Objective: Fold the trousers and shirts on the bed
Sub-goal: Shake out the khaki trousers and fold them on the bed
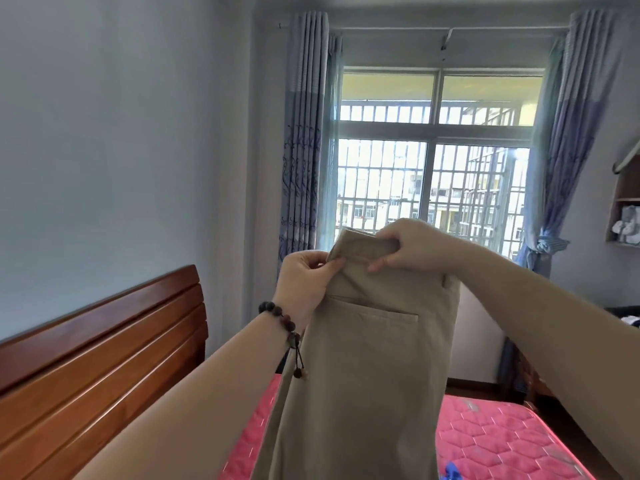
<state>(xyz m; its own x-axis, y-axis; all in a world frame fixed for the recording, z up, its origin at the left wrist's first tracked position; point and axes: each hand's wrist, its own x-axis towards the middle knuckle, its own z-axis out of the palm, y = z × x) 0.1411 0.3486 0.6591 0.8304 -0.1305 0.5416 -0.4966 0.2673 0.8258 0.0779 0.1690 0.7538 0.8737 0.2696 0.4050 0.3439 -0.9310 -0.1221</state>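
Observation:
A pair of beige trousers (367, 368) hangs in the air in front of me, waistband up, a back pocket facing me. My left hand (304, 282), with a bead bracelet on the wrist, pinches the left end of the waistband. My right hand (412, 244) grips the waistband's right part from above. The trouser legs drop out of view at the bottom. Below lies the bed's pink quilted mattress (495, 441). No shirts are visible.
A wooden headboard (104, 358) runs along the left. A barred window (433, 174) with blue curtains faces me. A wall shelf (625, 209) is at the right. A small blue item (450, 471) lies on the mattress at the bottom edge.

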